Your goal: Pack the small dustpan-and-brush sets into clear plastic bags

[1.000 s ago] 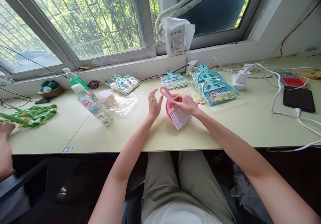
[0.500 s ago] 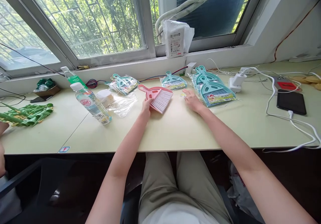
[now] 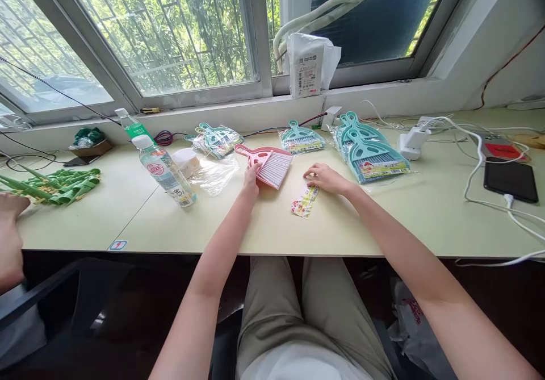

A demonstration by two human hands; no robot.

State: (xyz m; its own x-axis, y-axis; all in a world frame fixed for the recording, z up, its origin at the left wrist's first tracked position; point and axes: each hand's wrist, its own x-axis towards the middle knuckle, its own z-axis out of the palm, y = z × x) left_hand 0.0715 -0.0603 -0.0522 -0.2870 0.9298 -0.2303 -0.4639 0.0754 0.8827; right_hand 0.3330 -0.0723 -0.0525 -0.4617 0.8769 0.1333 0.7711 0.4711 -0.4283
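Observation:
A pink dustpan-and-brush set (image 3: 272, 167) lies on the table with its pale bristles to the right. My left hand (image 3: 252, 176) is closed around its lower left side, fingers partly hidden beneath it. To the right, my right hand (image 3: 326, 179) rests low over the table with curled fingers. Its thumb and fingertips grip the upper end of a colourful printed paper label (image 3: 305, 201), whose lower part extends toward me. Several bagged teal dustpan sets (image 3: 377, 151) lie beyond my right hand. Another teal set (image 3: 301, 138) sits behind the pink one.
Two plastic bottles (image 3: 165, 171) and a clear plastic wrapper (image 3: 215, 176) are to the left, near more bagged teal sets (image 3: 218, 140). Green stalks (image 3: 63, 187) and another person's arm (image 3: 9, 238) are far left. A phone (image 3: 511, 180) and white cables lie right.
My right hand has drawn the paper label toward me, so more of it shows. My left hand stays on the pink set. The view has turned slightly left.

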